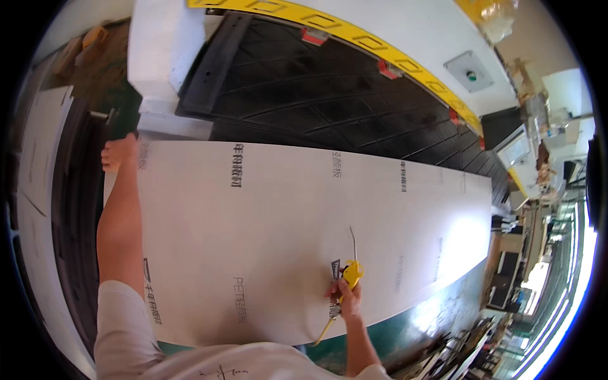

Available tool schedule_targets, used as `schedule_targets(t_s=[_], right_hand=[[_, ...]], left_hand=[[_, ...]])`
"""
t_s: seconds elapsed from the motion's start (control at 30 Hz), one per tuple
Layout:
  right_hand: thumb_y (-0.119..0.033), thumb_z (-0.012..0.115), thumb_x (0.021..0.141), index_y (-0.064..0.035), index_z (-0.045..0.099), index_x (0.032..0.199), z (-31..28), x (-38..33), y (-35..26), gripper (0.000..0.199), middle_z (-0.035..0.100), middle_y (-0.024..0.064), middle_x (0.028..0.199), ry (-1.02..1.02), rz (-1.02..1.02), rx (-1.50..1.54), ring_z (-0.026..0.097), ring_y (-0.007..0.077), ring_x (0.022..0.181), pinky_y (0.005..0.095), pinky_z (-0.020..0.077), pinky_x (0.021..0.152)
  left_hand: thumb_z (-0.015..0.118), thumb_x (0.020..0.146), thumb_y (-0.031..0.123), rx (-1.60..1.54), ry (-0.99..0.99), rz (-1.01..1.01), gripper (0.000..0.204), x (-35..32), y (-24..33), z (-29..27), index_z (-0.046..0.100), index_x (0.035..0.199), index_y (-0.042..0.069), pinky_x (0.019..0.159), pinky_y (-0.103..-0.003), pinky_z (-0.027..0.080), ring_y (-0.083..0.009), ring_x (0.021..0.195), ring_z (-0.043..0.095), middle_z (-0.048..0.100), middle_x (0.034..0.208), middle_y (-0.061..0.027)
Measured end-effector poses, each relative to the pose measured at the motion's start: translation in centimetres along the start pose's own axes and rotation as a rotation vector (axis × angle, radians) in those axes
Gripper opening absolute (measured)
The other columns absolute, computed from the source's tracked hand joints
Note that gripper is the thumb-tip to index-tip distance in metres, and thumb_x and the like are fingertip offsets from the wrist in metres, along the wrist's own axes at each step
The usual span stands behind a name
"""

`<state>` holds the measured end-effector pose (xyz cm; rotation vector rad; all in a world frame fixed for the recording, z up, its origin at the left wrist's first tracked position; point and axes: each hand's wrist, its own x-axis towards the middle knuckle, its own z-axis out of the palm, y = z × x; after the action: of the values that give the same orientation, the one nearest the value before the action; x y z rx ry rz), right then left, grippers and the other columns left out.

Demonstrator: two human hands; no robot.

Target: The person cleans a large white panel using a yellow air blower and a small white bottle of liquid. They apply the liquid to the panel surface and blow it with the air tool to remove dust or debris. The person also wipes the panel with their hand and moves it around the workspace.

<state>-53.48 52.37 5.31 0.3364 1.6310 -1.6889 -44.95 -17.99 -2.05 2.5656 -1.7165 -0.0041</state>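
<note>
Head camera: head-worn, facing steeply downward and ahead.
White board [285, 209]: near, below the lens, spanning mid-view.
Shirt front [272, 360]: closest, along lower edge.

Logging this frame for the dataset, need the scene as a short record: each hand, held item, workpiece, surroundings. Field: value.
Left hand: at the far left corner of the panel; grip unclear
Right hand: closed around the air gun, above the panel's near side
Held item: yellow air gun, thin metal nozzle pointing away from the person
Workpiece: large white panel with dark printing
Nozzle contact with panel: cannot tell
Beyond panel: black machine bed under a yellow strip
Floor: green
</note>
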Motion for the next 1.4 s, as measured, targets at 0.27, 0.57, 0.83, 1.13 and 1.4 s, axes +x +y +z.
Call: schedule_targets(t_s=[0.27,0.57,0.83,1.13,1.4], right_hand=[[-0.02,0.054,0.105,0.0019,0.043,0.13,0.2,2.0,-0.2,0.035,0.062,0.0089,0.078,0.081,-0.019,-0.067,0.068,0.02,0.062,0.0258,0.0508,0.045],[-0.024,0.053,0.105,-0.0053,0.046,0.131,-2.3,2.6,-2.4,0.033,0.056,0.0046,0.073,0.649,-0.218,0.111,0.063,0.018,0.058,0.0264,0.0434,0.04],[-0.032,0.059,0.103,-0.0141,0.056,0.108,-18.2,-3.6,-6.4,0.019,0.053,-0.0016,0.07,1.097,-0.291,0.046,0.059,0.0129,0.056,0.0251,0.0401,0.045],[-0.024,0.064,0.1,-0.0068,0.061,0.099,3.3,-17.1,0.3,0.018,0.06,-0.0006,0.075,-0.237,0.293,-0.209,0.062,0.0098,0.068,0.0251,0.0469,0.06],[-0.027,0.062,0.103,-0.007,0.055,0.115,6.5,-28.1,7.6,0.024,0.058,-0.0007,0.08,-0.213,0.283,-0.128,0.06,0.0083,0.069,0.0223,0.0418,0.059]], left_hand=[[0.066,0.082,0.056,-0.001,0.009,0.042,0.078,3.2,-2.1,2.1,0.053,0.139,0.003,0.113,-0.054,0.033,-0.0373,0.139,0.043,0.047,0.149,-0.0182],[0.064,0.085,0.054,0.199,0.038,0.248,0.064,9.6,-5.1,6.7,0.058,0.141,0.023,0.11,-0.053,0.039,-0.0364,0.134,0.05,0.053,0.146,-0.0145],[0.053,0.092,0.054,0.148,-0.057,0.357,0.042,7.2,-2.4,5.4,0.068,0.129,0.04,0.108,-0.054,0.038,-0.0367,0.133,0.048,0.053,0.142,-0.011],[0.048,0.095,0.046,0.052,-0.095,0.356,0.038,1.1,-0.7,-0.8,0.07,0.125,0.035,0.106,-0.054,0.037,-0.0363,0.132,0.043,0.047,0.143,-0.0114],[0.047,0.099,0.042,-0.043,-0.014,0.683,0.044,4.9,-2.4,4.8,0.066,0.129,0.015,0.107,-0.055,0.037,-0.0337,0.133,0.045,0.05,0.145,-0.0128]])
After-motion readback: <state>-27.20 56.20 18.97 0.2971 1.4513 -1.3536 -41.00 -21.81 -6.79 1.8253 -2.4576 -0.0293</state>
